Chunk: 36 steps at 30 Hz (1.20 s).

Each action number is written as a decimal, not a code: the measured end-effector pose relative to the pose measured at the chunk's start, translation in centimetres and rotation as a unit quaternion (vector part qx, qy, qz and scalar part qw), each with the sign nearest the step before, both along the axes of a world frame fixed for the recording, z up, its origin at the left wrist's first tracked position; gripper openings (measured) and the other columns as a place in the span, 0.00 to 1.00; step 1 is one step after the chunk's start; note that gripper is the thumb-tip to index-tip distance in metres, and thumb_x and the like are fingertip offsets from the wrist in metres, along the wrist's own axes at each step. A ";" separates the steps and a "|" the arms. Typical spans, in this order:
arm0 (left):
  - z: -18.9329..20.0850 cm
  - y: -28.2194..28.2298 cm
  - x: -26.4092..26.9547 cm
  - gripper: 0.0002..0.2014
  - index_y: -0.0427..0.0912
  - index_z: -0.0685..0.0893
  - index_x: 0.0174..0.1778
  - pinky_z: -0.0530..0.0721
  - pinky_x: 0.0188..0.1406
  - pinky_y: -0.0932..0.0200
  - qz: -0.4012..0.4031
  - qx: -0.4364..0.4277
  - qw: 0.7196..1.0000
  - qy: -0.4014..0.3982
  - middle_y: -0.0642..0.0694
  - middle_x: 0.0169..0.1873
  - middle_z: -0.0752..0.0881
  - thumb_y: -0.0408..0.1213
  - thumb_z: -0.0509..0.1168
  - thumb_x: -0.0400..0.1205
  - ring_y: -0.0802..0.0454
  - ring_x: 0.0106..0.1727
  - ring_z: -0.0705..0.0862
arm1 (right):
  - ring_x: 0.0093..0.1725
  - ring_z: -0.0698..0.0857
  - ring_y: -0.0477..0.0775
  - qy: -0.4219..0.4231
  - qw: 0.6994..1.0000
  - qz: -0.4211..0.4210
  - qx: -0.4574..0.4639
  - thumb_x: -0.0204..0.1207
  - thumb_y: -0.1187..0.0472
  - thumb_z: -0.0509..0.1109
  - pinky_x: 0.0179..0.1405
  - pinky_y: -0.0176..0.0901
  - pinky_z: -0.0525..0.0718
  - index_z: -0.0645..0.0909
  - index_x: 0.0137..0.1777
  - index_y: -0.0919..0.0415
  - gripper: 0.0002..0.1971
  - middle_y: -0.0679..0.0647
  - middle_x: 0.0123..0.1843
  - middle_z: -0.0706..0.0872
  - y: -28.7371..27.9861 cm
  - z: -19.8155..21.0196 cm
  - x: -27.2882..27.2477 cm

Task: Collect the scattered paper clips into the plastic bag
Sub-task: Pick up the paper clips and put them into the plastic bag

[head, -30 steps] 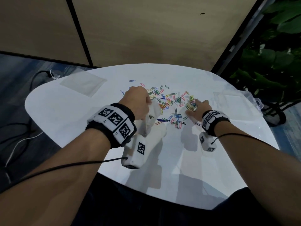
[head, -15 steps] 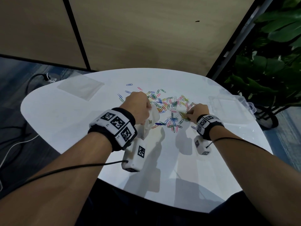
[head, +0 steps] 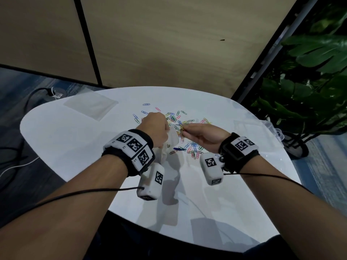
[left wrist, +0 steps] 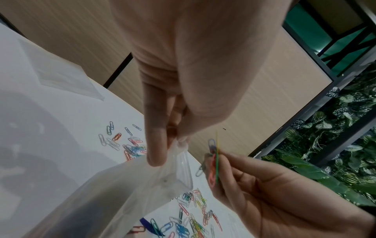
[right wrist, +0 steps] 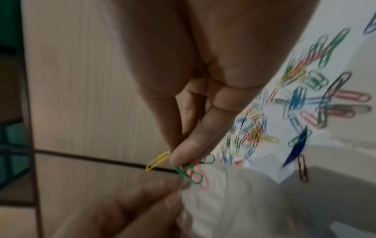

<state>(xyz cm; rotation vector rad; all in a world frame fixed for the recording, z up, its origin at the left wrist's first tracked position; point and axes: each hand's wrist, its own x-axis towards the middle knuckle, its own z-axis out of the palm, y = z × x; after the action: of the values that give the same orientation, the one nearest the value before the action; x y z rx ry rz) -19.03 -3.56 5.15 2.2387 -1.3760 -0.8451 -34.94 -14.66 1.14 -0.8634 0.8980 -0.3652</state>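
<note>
Coloured paper clips [head: 189, 121] lie scattered over the middle of the white round table [head: 75, 147]. My left hand [head: 156, 128] holds a clear plastic bag [head: 170, 145] by its rim above the table; the pinch on the bag [left wrist: 142, 180] shows in the left wrist view. My right hand [head: 189, 128] is raised just right of the bag's mouth and pinches several clips [right wrist: 187, 170] between thumb and fingers. The held clips [left wrist: 213, 162] hang beside the bag's rim. More loose clips [right wrist: 305, 99] lie on the table below.
A flat clear bag [head: 91, 106] lies at the table's far left. A clear plastic box [head: 270, 128] sits at the right edge, beside a large potted plant [head: 309, 87]. A beige wall panel stands behind the table. Cables run on the floor at the left.
My right hand has lifted from the pile with a pinch of clips and moved left to the bag's mouth. The left hand has kept holding the bag.
</note>
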 end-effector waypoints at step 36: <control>0.1 0.7 1.6 0.15 0.37 0.88 0.61 0.90 0.58 0.48 0.016 -0.008 1.000 -0.008 0.37 0.53 0.92 0.24 0.63 0.82 0.38 0.53 0.91 | 0.63 0.83 0.67 0.612 0.595 0.275 -0.442 0.79 0.61 0.66 0.60 0.56 0.86 0.77 0.68 0.61 0.18 0.65 0.69 0.79 -3.2 -10.2 1.1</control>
<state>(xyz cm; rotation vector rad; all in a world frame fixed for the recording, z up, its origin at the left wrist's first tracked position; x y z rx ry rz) -17.46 -2.89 5.21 2.2534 -1.3461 -0.8032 -33.87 -17.89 -9.11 -2.4137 1.6394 0.5341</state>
